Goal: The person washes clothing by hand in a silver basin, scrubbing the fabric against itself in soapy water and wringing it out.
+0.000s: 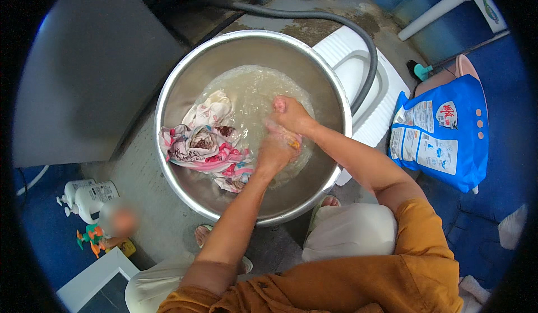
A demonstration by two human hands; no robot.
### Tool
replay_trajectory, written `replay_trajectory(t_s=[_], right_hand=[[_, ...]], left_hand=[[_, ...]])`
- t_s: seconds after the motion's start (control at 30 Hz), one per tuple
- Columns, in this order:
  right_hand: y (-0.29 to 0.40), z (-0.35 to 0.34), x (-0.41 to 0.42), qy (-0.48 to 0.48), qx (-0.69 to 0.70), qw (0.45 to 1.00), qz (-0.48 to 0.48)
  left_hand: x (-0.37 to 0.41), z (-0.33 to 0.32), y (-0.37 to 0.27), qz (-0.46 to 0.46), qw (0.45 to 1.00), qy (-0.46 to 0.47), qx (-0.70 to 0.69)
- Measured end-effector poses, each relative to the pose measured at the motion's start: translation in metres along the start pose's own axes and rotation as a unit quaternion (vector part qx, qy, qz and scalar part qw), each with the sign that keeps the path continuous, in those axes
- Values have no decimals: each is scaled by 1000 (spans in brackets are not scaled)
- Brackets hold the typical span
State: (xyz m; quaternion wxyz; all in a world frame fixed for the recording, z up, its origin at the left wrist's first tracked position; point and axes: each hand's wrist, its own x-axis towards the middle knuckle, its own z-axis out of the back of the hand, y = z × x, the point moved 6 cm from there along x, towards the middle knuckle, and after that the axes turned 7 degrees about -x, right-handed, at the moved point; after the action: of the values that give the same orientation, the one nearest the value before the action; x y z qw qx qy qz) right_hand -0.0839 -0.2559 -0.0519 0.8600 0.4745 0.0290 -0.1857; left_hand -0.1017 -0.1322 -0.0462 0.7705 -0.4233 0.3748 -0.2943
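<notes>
A large round metal basin (197, 63) holds cloudy water. Over its right half, my right hand (293, 113) grips a bunched pink wet cloth (279, 103). Just below it, my left hand (275, 151) is closed on the lower part of the same cloth, where a yellow-orange patch shows. Parts of the fingers are hidden by the cloth and by the camera's angle. Left of my hands, a floral cloth in pink, white and blue (201, 145) lies heaped against the basin wall. A whitish printed cloth (214, 108) rests above it, partly in the water.
Right of the basin are a white squat toilet (378, 119), a grey hose (370, 56) and a blue detergent bag (466, 115) before a pink bucket (462, 67). White pump bottles (98, 195) stand at lower left, beneath a large grey panel (92, 73).
</notes>
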Motion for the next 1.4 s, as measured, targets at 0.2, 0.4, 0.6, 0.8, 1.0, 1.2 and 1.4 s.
replay_trajectory(t_s=[0.2, 0.4, 0.6, 0.8, 1.0, 1.2, 1.4], right_hand=[[19, -3, -32, 349, 396, 848, -53], [49, 43, -12, 37, 393, 919, -3], [111, 56, -32, -63, 251, 954, 150], [90, 33, -43, -123, 406, 905, 43], [104, 29, -44, -127, 671, 724, -96], [117, 28, -43, 35, 702, 701, -119], [138, 0, -59, 386, 719, 571, -91]], left_hand=[[-4, -13, 25, 71, 944, 135, -293], [-2, 11, 26, 136, 794, 89, -586], [-8, 44, -23, 145, 612, 48, -776], [12, 66, -5, 37, 710, -258, -654], [-23, 115, -114, -200, 820, -381, -377], [-49, 113, -182, -371, 861, -344, -56], [-76, 89, -193, -513, 831, -141, 165]])
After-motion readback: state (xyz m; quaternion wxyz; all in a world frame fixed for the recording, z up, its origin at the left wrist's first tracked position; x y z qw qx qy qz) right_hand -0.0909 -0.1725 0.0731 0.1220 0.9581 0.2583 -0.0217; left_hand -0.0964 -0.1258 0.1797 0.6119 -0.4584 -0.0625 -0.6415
